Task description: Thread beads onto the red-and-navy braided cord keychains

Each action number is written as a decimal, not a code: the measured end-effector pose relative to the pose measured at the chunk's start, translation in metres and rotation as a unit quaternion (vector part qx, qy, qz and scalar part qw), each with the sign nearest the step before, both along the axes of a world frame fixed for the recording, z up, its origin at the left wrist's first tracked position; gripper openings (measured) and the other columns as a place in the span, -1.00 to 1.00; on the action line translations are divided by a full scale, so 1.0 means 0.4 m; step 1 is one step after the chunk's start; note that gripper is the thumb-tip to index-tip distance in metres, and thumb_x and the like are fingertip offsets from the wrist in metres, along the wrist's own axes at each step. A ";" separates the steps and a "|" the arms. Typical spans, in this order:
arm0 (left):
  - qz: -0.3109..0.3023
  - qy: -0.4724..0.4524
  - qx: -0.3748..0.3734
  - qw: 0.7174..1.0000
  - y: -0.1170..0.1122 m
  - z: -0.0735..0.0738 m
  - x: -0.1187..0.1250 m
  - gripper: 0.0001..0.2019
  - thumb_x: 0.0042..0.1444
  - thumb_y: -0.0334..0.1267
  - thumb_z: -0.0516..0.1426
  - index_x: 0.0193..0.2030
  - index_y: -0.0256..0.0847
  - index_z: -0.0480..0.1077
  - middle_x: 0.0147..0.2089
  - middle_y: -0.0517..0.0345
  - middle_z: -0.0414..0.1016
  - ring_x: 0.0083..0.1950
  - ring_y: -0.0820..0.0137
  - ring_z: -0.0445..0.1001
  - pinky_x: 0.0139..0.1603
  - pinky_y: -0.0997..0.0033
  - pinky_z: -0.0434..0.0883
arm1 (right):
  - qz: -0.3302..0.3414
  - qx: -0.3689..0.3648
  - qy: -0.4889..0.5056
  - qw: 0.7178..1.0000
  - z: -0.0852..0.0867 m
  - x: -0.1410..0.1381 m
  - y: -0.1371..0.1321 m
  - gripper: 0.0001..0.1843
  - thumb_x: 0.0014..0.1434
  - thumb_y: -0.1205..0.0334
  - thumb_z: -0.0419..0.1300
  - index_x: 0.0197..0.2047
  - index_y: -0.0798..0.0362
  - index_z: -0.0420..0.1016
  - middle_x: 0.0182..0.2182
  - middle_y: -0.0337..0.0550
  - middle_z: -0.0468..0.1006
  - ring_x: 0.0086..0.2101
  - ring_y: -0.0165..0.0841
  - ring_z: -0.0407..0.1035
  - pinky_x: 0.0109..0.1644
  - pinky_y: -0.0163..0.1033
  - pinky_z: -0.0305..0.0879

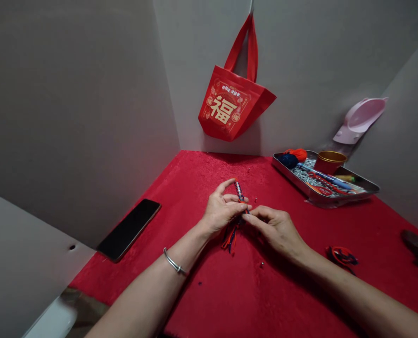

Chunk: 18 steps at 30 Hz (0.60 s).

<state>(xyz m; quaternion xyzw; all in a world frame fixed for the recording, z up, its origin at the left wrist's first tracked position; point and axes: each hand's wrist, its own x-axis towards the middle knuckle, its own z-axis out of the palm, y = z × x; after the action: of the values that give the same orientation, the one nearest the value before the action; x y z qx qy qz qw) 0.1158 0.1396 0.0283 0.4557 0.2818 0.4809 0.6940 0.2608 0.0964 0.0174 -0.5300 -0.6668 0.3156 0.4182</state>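
Note:
My left hand (221, 209) pinches a short braided cord (239, 191) of red and dark blue threads, its woven end pointing away from me. Loose thread ends (230, 237) hang down from under the hand onto the red cloth (230, 291). My right hand (275, 227) meets it from the right, fingertips closed on the cord just below the woven part. A silver bangle (174, 263) circles my left wrist.
A black phone (128, 229) lies at the cloth's left edge. A metal tray (368, 187) at the back right holds yarn balls, a gold-rimmed cup (329, 162) and small parts. Another braided piece (341, 256) lies right. A red bag (231, 105) hangs on the wall. Tiny beads dot the cloth.

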 end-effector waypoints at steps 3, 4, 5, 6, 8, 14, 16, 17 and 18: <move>0.014 0.002 0.006 1.000 0.006 0.002 -0.004 -0.21 -0.23 -0.42 0.29 0.17 -0.21 0.06 -0.32 0.04 0.49 -0.32 0.29 0.52 -0.23 0.26 0.41 | 0.012 -0.042 0.060 0.997 0.008 0.006 0.006 -0.64 0.06 0.00 0.12 -0.56 0.13 0.40 -0.65 -0.26 0.32 -0.59 -0.48 0.16 -0.53 -0.35 0.09; 0.018 0.003 0.008 1.000 0.008 0.002 -0.007 -0.21 -0.23 -0.42 0.29 0.17 -0.21 0.06 -0.32 0.04 0.50 -0.32 0.29 0.52 -0.23 0.26 0.41 | 0.023 -0.063 0.080 0.995 0.013 0.009 0.008 -0.63 0.06 -0.01 0.12 -0.57 0.12 0.38 -0.67 -0.27 0.30 -0.61 -0.49 0.14 -0.55 -0.35 0.07; 0.020 0.005 0.010 1.000 0.010 0.002 -0.009 -0.21 -0.23 -0.41 0.29 0.17 -0.21 0.06 -0.32 0.04 0.50 -0.32 0.30 0.52 -0.22 0.26 0.41 | 0.033 -0.083 0.098 0.991 0.019 0.013 0.011 -0.62 0.06 -0.02 0.12 -0.57 0.12 0.35 -0.68 -0.29 0.29 -0.63 -0.50 0.13 -0.57 -0.35 0.05; 0.022 0.006 0.013 1.000 0.012 0.002 -0.011 -0.21 -0.23 -0.41 0.29 0.17 -0.21 0.05 -0.32 0.04 0.51 -0.32 0.30 0.52 -0.22 0.26 0.41 | 0.042 -0.098 0.112 0.988 0.025 0.018 0.015 -0.63 0.06 -0.02 0.11 -0.56 0.11 0.34 -0.69 -0.29 0.28 -0.65 -0.50 0.12 -0.59 -0.35 0.05; 0.022 0.003 0.017 1.000 0.015 0.002 -0.014 -0.21 -0.23 -0.42 0.29 0.18 -0.23 0.05 -0.32 0.03 0.51 -0.31 0.31 0.53 -0.21 0.27 0.40 | 0.050 -0.107 0.111 0.987 0.033 0.030 0.024 -0.66 0.08 0.00 0.09 -0.54 0.09 0.31 -0.69 -0.30 0.29 -0.67 -0.50 0.13 -0.59 -0.35 0.07; 0.030 0.004 0.010 1.000 0.016 -0.003 -0.011 -0.22 -0.23 -0.44 0.29 0.17 -0.28 0.05 -0.34 0.03 0.51 -0.33 0.30 0.53 -0.20 0.26 0.40 | -0.062 0.161 -0.209 0.963 0.032 0.068 0.037 -0.78 0.11 0.17 0.07 -0.25 0.09 0.45 -0.33 -0.05 0.47 -0.34 -0.29 0.34 -0.30 -0.21 0.23; 0.041 0.008 0.009 0.999 0.017 -0.004 -0.011 -0.23 -0.23 -0.44 0.29 0.16 -0.28 0.06 -0.35 0.04 0.51 -0.33 0.31 0.53 -0.20 0.27 0.40 | -0.101 0.218 -0.247 0.939 0.033 0.068 0.028 -0.74 0.13 0.19 0.05 -0.17 0.10 0.43 -0.31 -0.03 0.46 -0.33 -0.29 0.34 -0.29 -0.22 0.23; 0.045 0.010 0.008 0.999 0.017 -0.005 -0.012 -0.23 -0.23 -0.44 0.29 0.16 -0.28 0.07 -0.35 0.05 0.51 -0.33 0.31 0.53 -0.21 0.28 0.40 | -0.100 0.228 -0.241 0.938 0.034 0.063 0.021 -0.75 0.14 0.20 0.04 -0.18 0.10 0.44 -0.35 -0.05 0.46 -0.36 -0.32 0.34 -0.30 -0.24 0.23; 0.046 0.011 0.006 0.999 0.017 -0.005 -0.012 -0.24 -0.23 -0.43 0.29 0.16 -0.27 0.07 -0.36 0.06 0.51 -0.33 0.32 0.53 -0.21 0.28 0.41 | -0.082 0.230 -0.228 0.943 0.035 0.057 0.014 -0.77 0.14 0.21 0.03 -0.21 0.10 0.45 -0.39 -0.08 0.45 -0.39 -0.34 0.34 -0.33 -0.26 0.22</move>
<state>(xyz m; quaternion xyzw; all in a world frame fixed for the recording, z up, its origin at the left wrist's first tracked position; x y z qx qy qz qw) 0.1110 0.1462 0.0265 0.4522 0.3073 0.5086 0.6652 0.2836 0.1021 0.0316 -0.5300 -0.7530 -0.0109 0.3900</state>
